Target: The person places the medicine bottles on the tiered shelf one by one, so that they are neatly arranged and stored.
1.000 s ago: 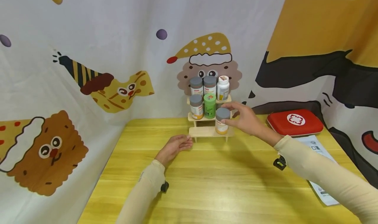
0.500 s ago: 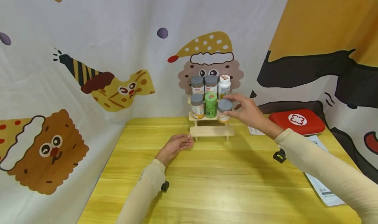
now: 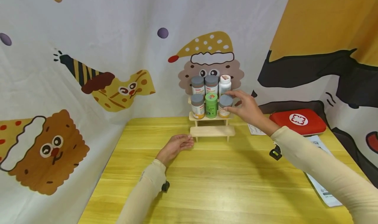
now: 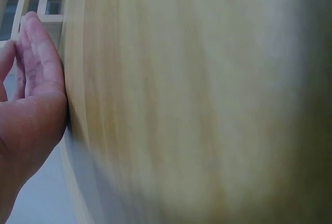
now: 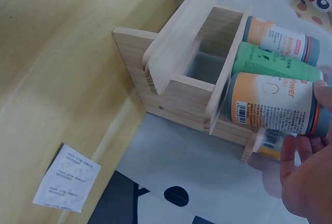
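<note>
A small three-step wooden rack (image 3: 212,131) stands at the back of the table. My right hand (image 3: 249,111) pinches a grey-lidded pill bottle (image 3: 225,111) around its lid, at the right end of the middle step. Beside it on that step are a green bottle (image 3: 211,107) and another grey-lidded bottle (image 3: 198,110). Two grey-lidded bottles (image 3: 198,86) and a white bottle (image 3: 225,84) stand on the top step. With thumb and fingertips, my left hand (image 3: 175,145) holds the left end of the bottom step. In the left wrist view, my left hand (image 4: 36,89) lies along the tabletop.
A red first-aid case (image 3: 298,121) lies at the back right. In front of it is a pale flat packet (image 3: 325,188), partly under my right sleeve. A printed paper slip (image 5: 67,178) lies right of the rack. A patterned curtain (image 3: 118,37) hangs behind.
My right hand has raised the grey-lidded bottle from the bottom step and moved it back to the middle step, beside the green bottle. My left hand stays at the rack.
</note>
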`<move>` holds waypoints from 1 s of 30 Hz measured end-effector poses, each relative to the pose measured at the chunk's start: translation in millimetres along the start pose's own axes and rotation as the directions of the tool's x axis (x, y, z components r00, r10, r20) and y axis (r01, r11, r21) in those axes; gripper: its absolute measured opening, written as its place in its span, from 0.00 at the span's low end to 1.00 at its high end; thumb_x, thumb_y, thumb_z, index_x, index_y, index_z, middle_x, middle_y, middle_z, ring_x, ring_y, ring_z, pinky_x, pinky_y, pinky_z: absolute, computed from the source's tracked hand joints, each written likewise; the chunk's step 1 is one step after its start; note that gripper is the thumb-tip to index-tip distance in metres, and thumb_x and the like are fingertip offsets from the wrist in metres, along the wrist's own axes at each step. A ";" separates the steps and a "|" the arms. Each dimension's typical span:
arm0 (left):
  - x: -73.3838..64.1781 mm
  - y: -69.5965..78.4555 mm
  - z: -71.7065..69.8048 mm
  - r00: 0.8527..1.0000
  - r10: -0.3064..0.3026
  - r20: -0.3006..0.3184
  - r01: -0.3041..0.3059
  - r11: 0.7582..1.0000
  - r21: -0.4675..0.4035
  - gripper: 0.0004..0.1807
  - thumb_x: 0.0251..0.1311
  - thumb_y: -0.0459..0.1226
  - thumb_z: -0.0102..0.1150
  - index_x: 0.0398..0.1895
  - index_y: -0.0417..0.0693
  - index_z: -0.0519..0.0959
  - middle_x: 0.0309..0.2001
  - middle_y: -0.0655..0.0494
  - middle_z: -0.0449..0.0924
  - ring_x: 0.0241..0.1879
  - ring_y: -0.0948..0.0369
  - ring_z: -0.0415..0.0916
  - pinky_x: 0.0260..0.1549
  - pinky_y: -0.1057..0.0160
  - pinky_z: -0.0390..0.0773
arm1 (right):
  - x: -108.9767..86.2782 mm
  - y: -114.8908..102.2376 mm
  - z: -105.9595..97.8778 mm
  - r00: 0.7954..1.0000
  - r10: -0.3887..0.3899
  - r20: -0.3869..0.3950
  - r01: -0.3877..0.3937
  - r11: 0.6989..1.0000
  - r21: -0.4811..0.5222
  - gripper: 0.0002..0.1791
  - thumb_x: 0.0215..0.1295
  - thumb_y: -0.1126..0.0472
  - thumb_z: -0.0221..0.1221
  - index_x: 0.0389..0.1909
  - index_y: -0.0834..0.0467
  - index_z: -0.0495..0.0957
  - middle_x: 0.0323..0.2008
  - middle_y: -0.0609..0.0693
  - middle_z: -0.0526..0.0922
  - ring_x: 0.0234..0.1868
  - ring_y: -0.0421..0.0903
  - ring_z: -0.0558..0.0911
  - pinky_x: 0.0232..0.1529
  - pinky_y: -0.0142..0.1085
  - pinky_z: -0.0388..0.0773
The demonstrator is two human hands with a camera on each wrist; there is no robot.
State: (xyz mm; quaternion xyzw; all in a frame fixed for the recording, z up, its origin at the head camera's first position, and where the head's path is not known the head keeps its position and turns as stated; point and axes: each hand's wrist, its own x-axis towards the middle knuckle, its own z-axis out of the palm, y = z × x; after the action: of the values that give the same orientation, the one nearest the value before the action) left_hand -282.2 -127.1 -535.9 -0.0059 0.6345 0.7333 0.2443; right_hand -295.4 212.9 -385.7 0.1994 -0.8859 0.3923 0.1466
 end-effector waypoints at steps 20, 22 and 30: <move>-3.2 -2.4 0.5 1.000 -0.008 -0.001 0.008 1.000 0.026 0.16 0.79 0.39 0.58 0.54 0.33 0.81 0.40 0.54 0.89 0.41 0.61 0.88 0.50 0.64 0.90 | 1.1 0.8 18.2 0.980 0.191 -0.057 -0.186 0.979 0.085 0.35 0.67 0.56 0.73 0.70 0.62 0.71 0.64 0.62 0.79 0.61 0.59 0.82 0.60 0.54 0.86; -3.2 -2.8 0.8 1.000 -0.006 -0.001 0.006 1.000 0.025 0.16 0.79 0.40 0.58 0.54 0.33 0.81 0.40 0.55 0.89 0.41 0.62 0.88 0.50 0.65 0.90 | 0.7 -0.1 20.5 0.978 0.192 -0.079 -0.185 0.979 0.088 0.34 0.67 0.56 0.73 0.69 0.63 0.71 0.63 0.63 0.79 0.61 0.59 0.82 0.59 0.54 0.87; -1.5 -1.9 1.0 1.000 0.008 0.000 -0.008 1.000 0.019 0.16 0.79 0.39 0.58 0.53 0.31 0.81 0.38 0.54 0.89 0.39 0.62 0.88 0.46 0.67 0.91 | 2.4 -2.1 23.9 0.972 0.199 -0.123 -0.188 0.977 0.098 0.33 0.67 0.58 0.74 0.67 0.65 0.71 0.60 0.63 0.79 0.59 0.60 0.82 0.58 0.53 0.88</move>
State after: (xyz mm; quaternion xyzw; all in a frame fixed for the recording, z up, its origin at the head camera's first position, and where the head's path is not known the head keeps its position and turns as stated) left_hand -279.9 -126.5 -537.0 -0.0011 0.6414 0.7283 0.2412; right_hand -299.0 193.0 -398.8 0.0919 -0.8718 0.4549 0.1571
